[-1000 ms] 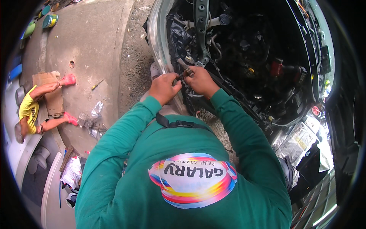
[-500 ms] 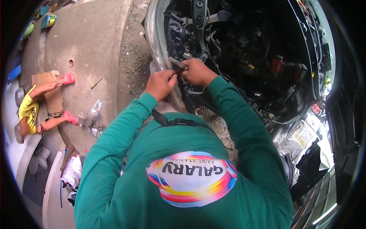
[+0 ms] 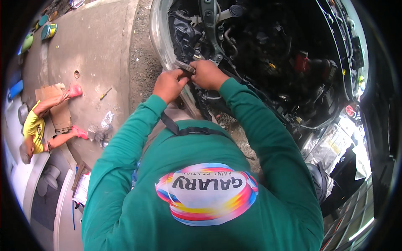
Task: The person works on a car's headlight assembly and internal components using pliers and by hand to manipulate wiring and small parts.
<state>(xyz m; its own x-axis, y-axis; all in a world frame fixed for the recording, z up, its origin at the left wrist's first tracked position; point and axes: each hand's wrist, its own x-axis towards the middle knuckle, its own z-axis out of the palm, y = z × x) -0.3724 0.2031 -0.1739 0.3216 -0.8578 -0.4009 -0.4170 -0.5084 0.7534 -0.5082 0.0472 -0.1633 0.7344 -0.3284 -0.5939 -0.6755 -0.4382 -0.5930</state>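
Both my hands are close together at the pale green front edge (image 3: 164, 50) of an open car engine bay. My right hand (image 3: 208, 74) is closed on a small flat grey metal piece (image 3: 183, 65), whose end sticks out past the fingers over the edge. Its exact kind is unclear. Just left of it, the thumb and fingers of my left hand (image 3: 168, 85) are pinched near the piece's underside. What they hold, if anything, is hidden. A dark metal support bar (image 3: 209, 27) runs just beyond my hands.
A red and black power tool (image 3: 302, 62) lies inside the engine bay. On the concrete at left, a person in a yellow shirt (image 3: 34, 129) sits by flat cardboard (image 3: 60, 111). A screwdriver (image 3: 105, 93) and crumpled clear plastic (image 3: 107, 119) lie nearby. Paint cans (image 3: 49, 31) stand farther off.
My two hands have shifted slightly left together, and the grey piece shows more clearly between them. The whole view has tilted a little. The person in yellow leans slightly differently.
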